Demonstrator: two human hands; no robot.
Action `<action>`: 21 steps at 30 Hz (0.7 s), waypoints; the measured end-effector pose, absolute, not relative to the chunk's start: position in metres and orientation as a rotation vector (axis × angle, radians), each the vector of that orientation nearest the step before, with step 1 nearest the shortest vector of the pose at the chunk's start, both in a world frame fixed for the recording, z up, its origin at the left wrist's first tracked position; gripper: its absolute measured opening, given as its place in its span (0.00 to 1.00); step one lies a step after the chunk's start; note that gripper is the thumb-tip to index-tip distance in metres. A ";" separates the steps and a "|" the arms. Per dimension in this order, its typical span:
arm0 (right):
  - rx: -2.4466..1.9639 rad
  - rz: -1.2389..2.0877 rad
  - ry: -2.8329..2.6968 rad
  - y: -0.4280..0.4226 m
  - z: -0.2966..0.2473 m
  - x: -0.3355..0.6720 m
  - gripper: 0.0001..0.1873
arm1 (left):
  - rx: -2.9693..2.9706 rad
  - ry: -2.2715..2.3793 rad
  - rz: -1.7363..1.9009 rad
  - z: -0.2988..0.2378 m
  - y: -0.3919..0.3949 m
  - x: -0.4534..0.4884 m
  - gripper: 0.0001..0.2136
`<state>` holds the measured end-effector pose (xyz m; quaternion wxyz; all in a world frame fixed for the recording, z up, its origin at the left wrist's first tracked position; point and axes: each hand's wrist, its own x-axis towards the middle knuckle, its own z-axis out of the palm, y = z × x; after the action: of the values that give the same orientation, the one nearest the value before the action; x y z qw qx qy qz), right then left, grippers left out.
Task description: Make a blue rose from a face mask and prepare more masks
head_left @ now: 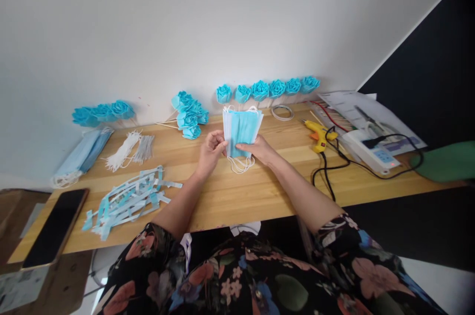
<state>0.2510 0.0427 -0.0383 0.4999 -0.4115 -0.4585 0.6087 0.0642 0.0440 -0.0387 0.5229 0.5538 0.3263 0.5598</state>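
Between my two hands is a small stack of blue and white face masks (243, 129), held upright above the table with white ear loops hanging at the bottom and more at the top. My left hand (213, 149) pinches the lower left edge, its fingers curled. My right hand (259, 148) grips the lower right side, thumb laid across the front and fingers hidden behind. Behind the masks, blue fabric-like flowers on thin sticks (260, 90) stand in a row along the wall.
More flowers (189, 114) lie left of centre. Further left are a mask pile (81, 156), white loops (124, 151), cut strips (129, 201) and a phone (55, 228). To the right are a yellow glue gun (319, 134) with black cord, a wire coil (282, 113) and a power strip (371, 151).
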 end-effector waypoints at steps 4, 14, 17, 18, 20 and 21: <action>-1.030 1.401 -1.098 0.044 -0.042 0.250 0.22 | 1.329 0.805 1.331 -0.037 0.043 0.067 0.24; -1.015 1.358 -1.128 0.041 -0.029 0.253 0.22 | 1.289 0.764 1.454 -0.030 0.041 0.059 0.20; -1.015 1.388 -1.127 0.040 -0.027 0.253 0.23 | 1.257 0.768 1.427 -0.032 0.043 0.057 0.20; -1.011 1.380 -1.132 0.040 -0.027 0.253 0.23 | 1.253 0.763 1.420 -0.033 0.043 0.058 0.20; -1.011 1.362 -1.150 0.040 -0.026 0.253 0.23 | 1.247 0.754 1.413 -0.034 0.043 0.058 0.20; -1.012 1.356 -1.159 0.040 -0.026 0.253 0.23 | 1.243 0.752 1.412 -0.034 0.043 0.059 0.20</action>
<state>0.2530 0.0401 -0.0257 0.5187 -0.4220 -0.4832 0.5651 0.0589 0.0428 -0.0335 0.5295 0.5205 0.3150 0.5912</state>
